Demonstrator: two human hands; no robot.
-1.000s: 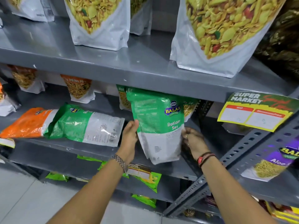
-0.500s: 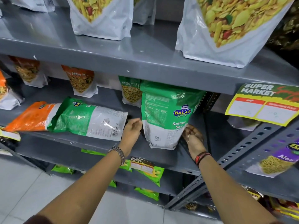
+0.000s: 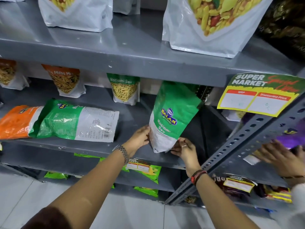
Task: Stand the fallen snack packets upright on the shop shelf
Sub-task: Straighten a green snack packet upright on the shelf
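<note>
A green and white Ratlami Sev packet [image 3: 173, 113] stands on the middle grey shelf [image 3: 92, 147], its top leaning back to the right. My left hand [image 3: 139, 138] grips its lower left edge and my right hand [image 3: 183, 148] pinches its bottom right corner. To the left, a second green packet [image 3: 77, 121] lies flat on the same shelf. An orange packet [image 3: 14, 123] lies flat beside it, partly under it.
Upright packets stand at the shelf's back [image 3: 123, 88] and on the top shelf [image 3: 209, 22]. A slanted perforated steel upright [image 3: 239, 146] crosses at the right, with a yellow price card [image 3: 257, 95]. Another person's hand [image 3: 280, 156] reaches into the right-hand shelf. Green packets lie on lower shelves.
The green packet has gone deeper onto the shelf and rightward, its base now resting down. Both my hands slid to its bottom corners. Another person's hand has appeared at the right.
</note>
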